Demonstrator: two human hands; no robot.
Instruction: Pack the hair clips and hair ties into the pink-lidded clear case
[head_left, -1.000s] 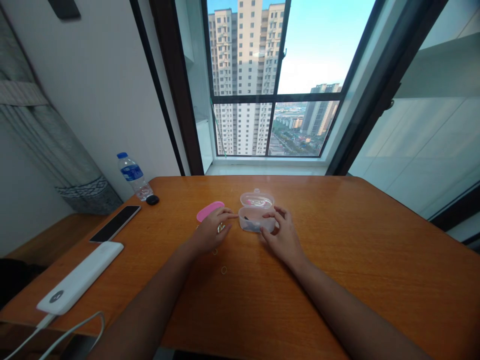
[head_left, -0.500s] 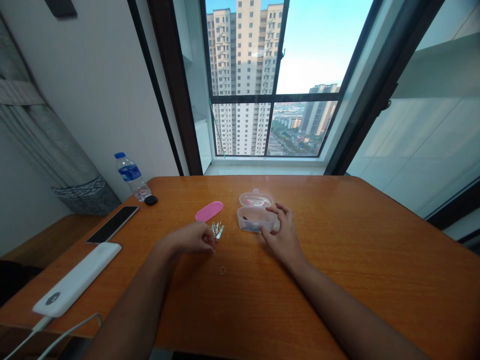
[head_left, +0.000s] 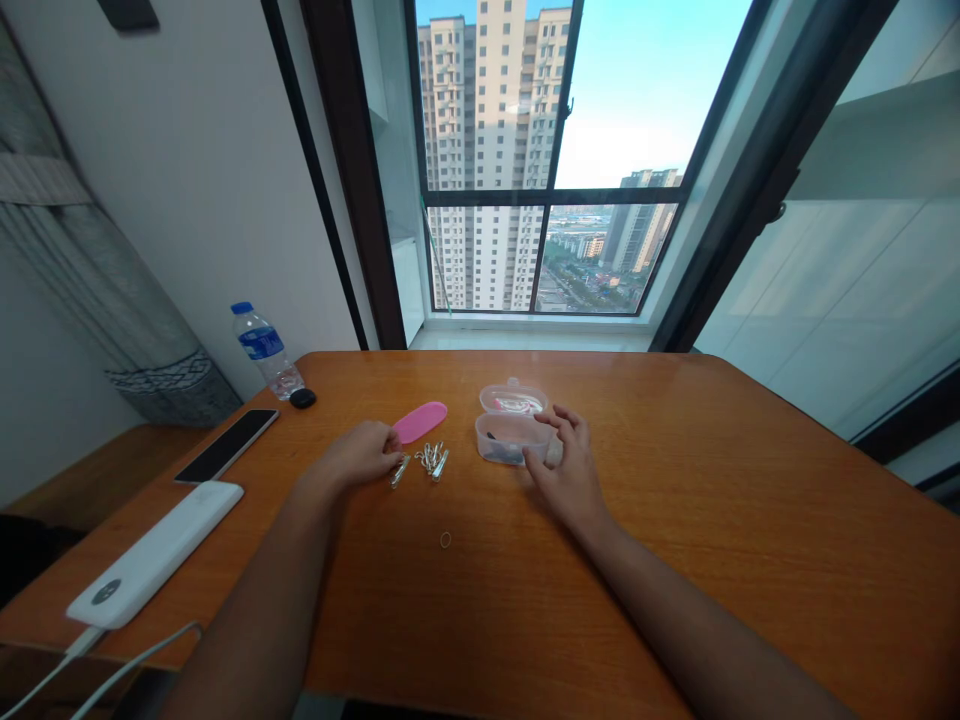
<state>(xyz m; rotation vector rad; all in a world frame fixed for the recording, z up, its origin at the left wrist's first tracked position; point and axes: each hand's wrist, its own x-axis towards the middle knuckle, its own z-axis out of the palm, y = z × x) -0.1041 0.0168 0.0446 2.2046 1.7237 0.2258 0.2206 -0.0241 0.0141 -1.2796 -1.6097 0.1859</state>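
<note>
A small clear plastic box [head_left: 510,440] stands on the wooden table with its lid [head_left: 513,399] folded open behind it. Something small and dark lies inside. My right hand [head_left: 566,460] is at the box's right side, fingers apart and curved around that end. Several silver metal clips [head_left: 433,460] lie in a pile left of the box. My left hand [head_left: 367,452] is left of the pile, its fingers pressed together at the near edge of a pink oval piece [head_left: 421,422], beside a separate silver clip [head_left: 400,472]. Whatever those fingers hold is hidden. A thin ring [head_left: 445,540] lies nearer me.
On the table's left are a white power bank [head_left: 157,555] with cables, a phone [head_left: 227,446], a small black object [head_left: 302,399] and a water bottle [head_left: 266,350]. The wooden table [head_left: 675,480] reaches back to a window.
My left hand has moved left and slightly away from me, off the clip pile. A separate silver clip now shows by its fingertips. My right hand has barely moved.
</note>
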